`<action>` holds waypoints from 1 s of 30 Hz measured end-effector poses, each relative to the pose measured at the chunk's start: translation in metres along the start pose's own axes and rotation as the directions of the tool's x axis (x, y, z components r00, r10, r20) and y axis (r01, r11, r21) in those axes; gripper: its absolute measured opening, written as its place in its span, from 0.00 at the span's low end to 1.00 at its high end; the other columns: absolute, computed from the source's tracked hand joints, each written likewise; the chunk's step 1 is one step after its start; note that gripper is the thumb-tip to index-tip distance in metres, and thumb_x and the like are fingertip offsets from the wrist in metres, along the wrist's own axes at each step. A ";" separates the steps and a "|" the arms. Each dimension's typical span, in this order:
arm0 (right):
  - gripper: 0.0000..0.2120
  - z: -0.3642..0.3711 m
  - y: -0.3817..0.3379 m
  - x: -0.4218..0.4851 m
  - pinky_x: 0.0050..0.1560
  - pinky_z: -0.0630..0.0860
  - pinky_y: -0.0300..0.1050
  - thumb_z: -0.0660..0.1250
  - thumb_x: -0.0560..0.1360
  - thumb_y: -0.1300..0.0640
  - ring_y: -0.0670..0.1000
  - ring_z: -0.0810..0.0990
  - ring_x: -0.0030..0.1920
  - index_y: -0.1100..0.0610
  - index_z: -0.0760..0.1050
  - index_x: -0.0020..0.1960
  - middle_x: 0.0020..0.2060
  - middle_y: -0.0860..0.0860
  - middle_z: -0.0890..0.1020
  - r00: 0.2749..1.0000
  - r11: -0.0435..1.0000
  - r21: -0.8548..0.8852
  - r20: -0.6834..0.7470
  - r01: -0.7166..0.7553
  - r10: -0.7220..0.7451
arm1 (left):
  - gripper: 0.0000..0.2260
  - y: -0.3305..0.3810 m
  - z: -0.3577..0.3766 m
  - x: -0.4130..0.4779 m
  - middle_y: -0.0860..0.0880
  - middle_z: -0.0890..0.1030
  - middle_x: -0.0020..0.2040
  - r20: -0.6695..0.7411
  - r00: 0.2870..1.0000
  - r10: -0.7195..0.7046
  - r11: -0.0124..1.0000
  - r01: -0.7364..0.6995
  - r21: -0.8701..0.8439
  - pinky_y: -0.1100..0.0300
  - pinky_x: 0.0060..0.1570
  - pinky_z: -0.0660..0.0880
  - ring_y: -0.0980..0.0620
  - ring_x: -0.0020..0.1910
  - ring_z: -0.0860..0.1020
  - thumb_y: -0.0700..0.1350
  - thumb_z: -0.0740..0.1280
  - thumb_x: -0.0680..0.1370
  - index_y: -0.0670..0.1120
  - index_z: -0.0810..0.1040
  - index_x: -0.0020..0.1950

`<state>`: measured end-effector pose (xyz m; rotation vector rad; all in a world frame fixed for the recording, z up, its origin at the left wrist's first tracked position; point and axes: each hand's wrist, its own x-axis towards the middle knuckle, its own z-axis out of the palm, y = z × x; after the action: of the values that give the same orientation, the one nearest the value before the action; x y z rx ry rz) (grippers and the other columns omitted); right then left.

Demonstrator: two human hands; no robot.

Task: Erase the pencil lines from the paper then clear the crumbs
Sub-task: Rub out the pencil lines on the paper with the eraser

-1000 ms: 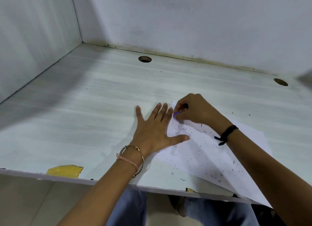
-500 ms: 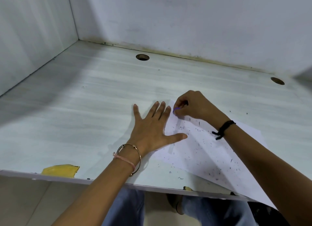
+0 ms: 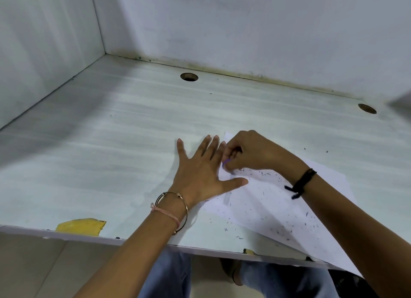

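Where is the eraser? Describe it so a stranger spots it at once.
On the pale table, find the white paper by the front edge. At its far corner the right hand curls, beside the flat left hand. The eraser is the small purple tip pinched in those curled fingers, brighter than the dark crumbs strewn around.

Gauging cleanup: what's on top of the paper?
Dark crumbs dot the paper; the left hand presses flat; the right hand pinches a purple eraser. Marks beneath the hands are hidden.
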<state>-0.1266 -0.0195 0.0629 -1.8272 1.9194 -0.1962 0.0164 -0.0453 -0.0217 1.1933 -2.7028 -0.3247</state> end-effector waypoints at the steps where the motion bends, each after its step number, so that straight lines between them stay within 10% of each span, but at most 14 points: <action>1: 0.03 0.000 0.001 0.000 0.40 0.77 0.44 0.72 0.67 0.63 0.50 0.80 0.35 0.57 0.83 0.40 0.33 0.52 0.83 1.000 1.000 0.010 0.003 0.004 -0.004 | 0.47 0.000 0.000 0.000 0.54 0.41 0.81 0.003 1.000 -0.001 1.000 0.001 0.002 0.29 0.67 0.32 0.58 0.78 0.37 0.80 0.44 0.68 0.56 0.43 0.80; 6: 0.02 -0.015 0.022 0.016 0.23 0.65 0.30 0.72 0.70 0.64 0.39 0.73 0.23 0.63 0.83 0.42 0.33 0.54 0.82 0.974 0.994 0.096 -0.215 -0.054 0.074 | 0.47 0.002 -0.003 -0.001 0.55 0.41 0.80 0.022 1.000 -0.018 1.000 0.018 -0.015 0.31 0.68 0.31 0.59 0.77 0.36 0.79 0.46 0.69 0.53 0.43 0.80; 11: 0.02 -0.001 0.034 0.009 0.35 0.71 0.30 0.72 0.71 0.60 0.46 0.79 0.36 0.57 0.83 0.42 0.38 0.54 0.84 0.966 0.978 0.200 -0.239 -0.051 0.099 | 0.42 0.002 -0.004 -0.002 0.56 0.45 0.80 -0.003 0.999 -0.033 0.997 0.033 -0.072 0.31 0.69 0.32 0.59 0.78 0.40 0.76 0.49 0.72 0.53 0.52 0.79; 17: 0.06 0.008 0.054 -0.014 0.39 0.78 0.36 0.71 0.74 0.62 0.51 0.81 0.35 0.65 0.80 0.49 0.42 0.58 0.84 0.938 0.650 0.760 -0.235 0.015 0.253 | 0.37 0.010 -0.003 0.008 0.54 0.60 0.75 -0.126 0.991 -0.051 0.996 0.041 -0.085 0.29 0.69 0.39 0.54 0.77 0.54 0.74 0.51 0.74 0.52 0.60 0.75; 22: 0.00 0.013 0.035 -0.013 0.33 0.73 0.31 0.72 0.70 0.61 0.45 0.78 0.31 0.57 0.82 0.41 0.33 0.54 0.83 0.954 0.938 0.346 -0.280 -0.002 0.106 | 0.43 0.009 0.000 0.012 0.52 0.43 0.81 -0.009 0.998 -0.060 0.998 0.061 0.017 0.29 0.68 0.34 0.53 0.79 0.39 0.77 0.42 0.70 0.56 0.45 0.80; 30: 0.03 -0.007 0.033 0.018 0.36 0.72 0.38 0.69 0.71 0.64 0.50 0.78 0.37 0.62 0.82 0.42 0.36 0.51 0.80 0.937 0.996 0.080 -0.342 -0.042 0.067 | 0.44 0.009 -0.001 0.012 0.52 0.40 0.80 0.022 0.998 -0.061 0.998 0.060 0.017 0.30 0.68 0.32 0.55 0.78 0.36 0.77 0.44 0.71 0.55 0.42 0.80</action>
<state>-0.1589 -0.0356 0.0505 -1.7810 2.1612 -0.5946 0.0024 -0.0485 -0.0179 1.2855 -2.6975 -0.3259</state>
